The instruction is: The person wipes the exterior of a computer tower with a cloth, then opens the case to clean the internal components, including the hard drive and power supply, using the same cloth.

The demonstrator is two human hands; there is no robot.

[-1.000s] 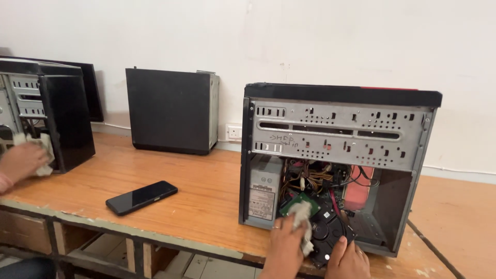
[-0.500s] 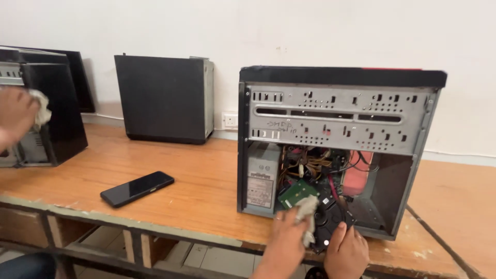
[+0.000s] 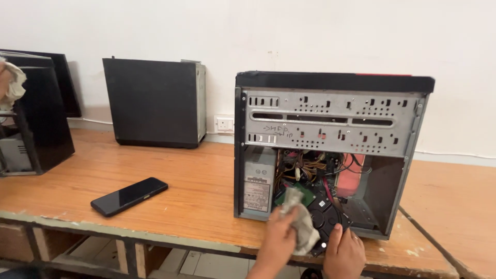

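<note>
An open black computer case [image 3: 330, 139] stands on the wooden table [image 3: 196, 196], its side removed so wires and parts show. My left hand [image 3: 281, 237] grips a crumpled grey cloth [image 3: 302, 225] and presses it against a black hard drive [image 3: 328, 219] at the case's lower opening. Just to the right, my right hand [image 3: 343, 253] rests its fingers on the lower edge of that drive. A grey power supply [image 3: 258, 183] sits inside at the left.
A black phone [image 3: 129, 196] lies flat on the table to the left. A closed black case [image 3: 152, 103] stands at the back by a wall socket [image 3: 223, 124]. At far left, another person's hand with a cloth [image 3: 10, 82] is at a third case [image 3: 36, 124].
The view has shifted slightly, so everything sits further left. My hands stay at the drive, the cloth rubbing over it. The other person's hand has risen along the far-left case.
</note>
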